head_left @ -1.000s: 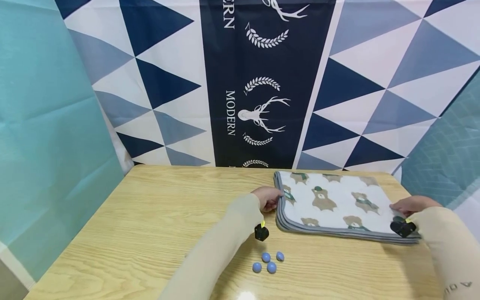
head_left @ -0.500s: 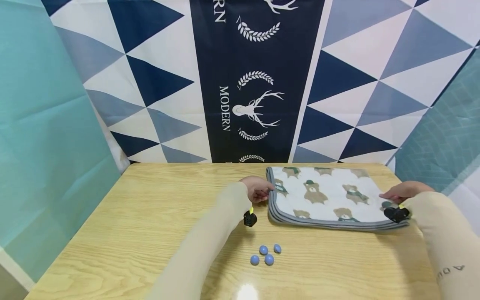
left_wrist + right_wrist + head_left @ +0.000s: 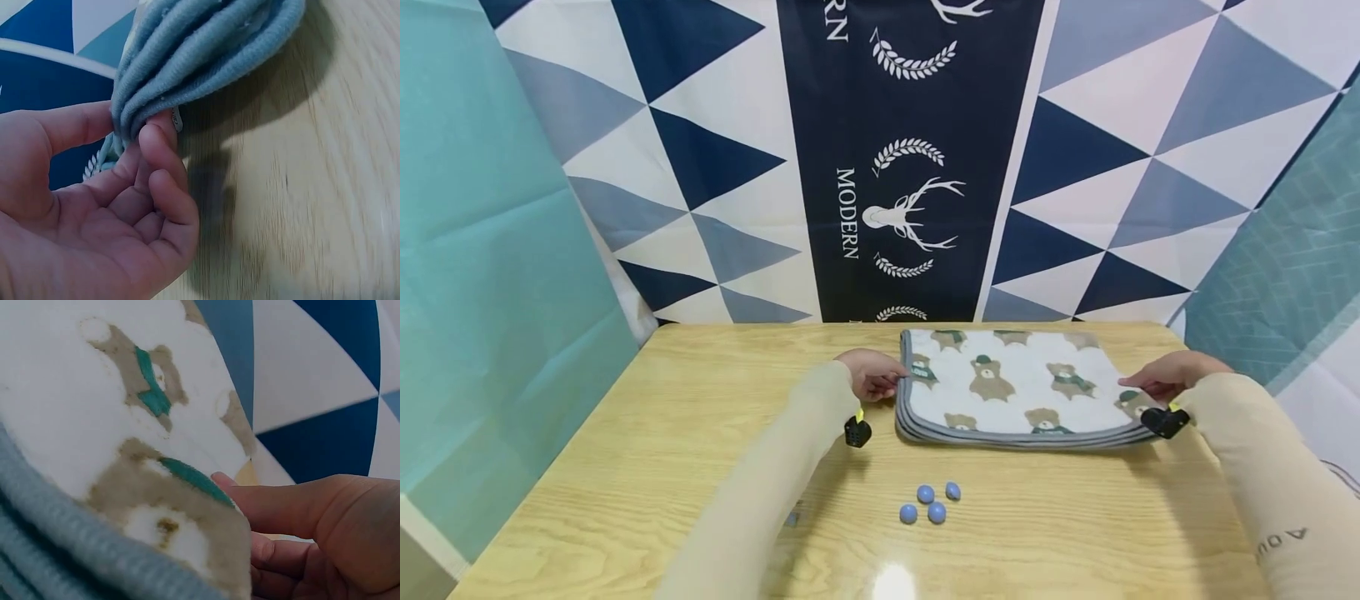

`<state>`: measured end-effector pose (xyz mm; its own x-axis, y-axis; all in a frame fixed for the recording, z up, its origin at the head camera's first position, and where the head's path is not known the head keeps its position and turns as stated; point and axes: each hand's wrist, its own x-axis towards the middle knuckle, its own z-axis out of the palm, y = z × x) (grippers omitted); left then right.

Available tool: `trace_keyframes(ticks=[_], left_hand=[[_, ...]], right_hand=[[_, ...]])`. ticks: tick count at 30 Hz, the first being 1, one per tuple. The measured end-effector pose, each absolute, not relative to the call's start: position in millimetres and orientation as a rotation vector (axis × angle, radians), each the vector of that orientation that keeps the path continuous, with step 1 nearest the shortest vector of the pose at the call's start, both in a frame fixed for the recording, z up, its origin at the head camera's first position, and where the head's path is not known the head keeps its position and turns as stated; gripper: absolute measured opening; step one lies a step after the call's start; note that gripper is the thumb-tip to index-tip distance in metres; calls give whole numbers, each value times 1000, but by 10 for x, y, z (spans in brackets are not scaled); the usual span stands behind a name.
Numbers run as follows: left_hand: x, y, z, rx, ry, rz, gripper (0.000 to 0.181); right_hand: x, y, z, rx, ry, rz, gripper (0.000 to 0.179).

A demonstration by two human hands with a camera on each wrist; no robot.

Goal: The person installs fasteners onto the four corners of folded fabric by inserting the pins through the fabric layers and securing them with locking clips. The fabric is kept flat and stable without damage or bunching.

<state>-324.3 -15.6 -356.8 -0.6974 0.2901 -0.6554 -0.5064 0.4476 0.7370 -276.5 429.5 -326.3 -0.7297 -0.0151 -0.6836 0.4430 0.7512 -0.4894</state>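
A folded blanket [image 3: 1022,387], white with brown bears and a grey-blue edging, lies at the back right of the table in the head view. My left hand [image 3: 872,374] pinches its left side; in the left wrist view the thumb and fingers of that hand [image 3: 125,200] squeeze the stacked edging [image 3: 206,56] together. At the opposite side my right hand [image 3: 1176,375] grips the folded edge. The right wrist view has that thumb lying on top of the blanket [image 3: 56,394], the other fingers tucked below and partly hidden.
Several small blue round pieces [image 3: 937,512] lie on the wooden table [image 3: 1037,525] in front of the blanket. Another bluish bit [image 3: 792,518] shows beside the left sleeve. Patterned cloth [image 3: 917,167] hangs behind the table's back edge.
Both hands have shifted to the left, and the blanket has moved left with them. The head view has also tilted slightly. The blue pieces keep their arrangement.
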Motion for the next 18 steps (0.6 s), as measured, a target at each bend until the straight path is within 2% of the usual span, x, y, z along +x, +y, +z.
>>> trace_keyframes(ticks=[7, 18], left_hand=[[-3255, -439, -3581, -226, 1942, 1313, 24], [-3228, -836, -3657, -268, 1947, 1365, 19]], right_hand=[[-2866, 4030, -3255, 381, 2139, -1043, 34], [-2999, 3653, -3297, 338, 2187, -1084, 30]])
